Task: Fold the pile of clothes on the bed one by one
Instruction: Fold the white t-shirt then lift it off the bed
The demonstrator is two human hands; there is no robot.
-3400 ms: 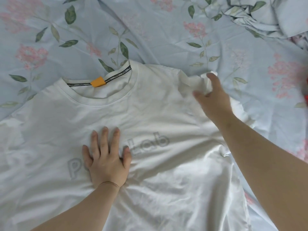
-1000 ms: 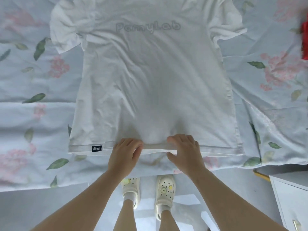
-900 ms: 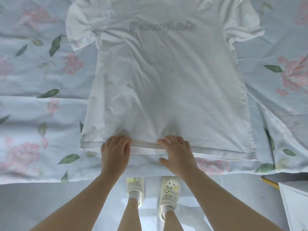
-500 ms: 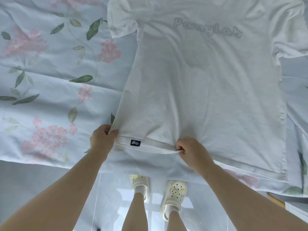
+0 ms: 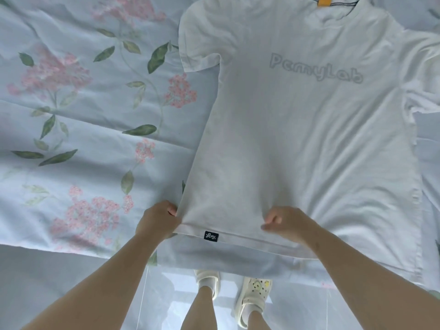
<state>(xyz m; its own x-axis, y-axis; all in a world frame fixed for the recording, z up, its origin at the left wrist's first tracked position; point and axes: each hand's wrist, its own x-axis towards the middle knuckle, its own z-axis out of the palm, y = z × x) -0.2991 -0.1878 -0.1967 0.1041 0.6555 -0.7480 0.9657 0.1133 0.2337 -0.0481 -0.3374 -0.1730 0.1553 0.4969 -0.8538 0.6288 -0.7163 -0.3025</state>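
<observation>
At the near edge of the bed, in the head view, I found the white T-shirt [image 5: 297, 144] lying flat on the floral bed sheet [image 5: 83, 120], print up, collar away from the person and hem towards them. The left hand [image 5: 158, 220] was clamped on the hem's left corner, fingers curled round the fabric just beside the dark label [image 5: 211, 235]. The right hand [image 5: 288, 225] pinched the same hem nearer its middle, thumb and fingers closed on the cloth.

A second earlier both hands sat close together at the centre of the hem. The left had since travelled out to the corner, and the body of the shirt showed fewer creases than before. The orange tag [image 5: 324, 0] at the neck had also come into frame.

My judgement: the garment was being pulled straight, not yet folded. No fold was visible. The right corner of the hem remained unheld. The person's shoes [image 5: 253, 298] stood below the bed edge.
</observation>
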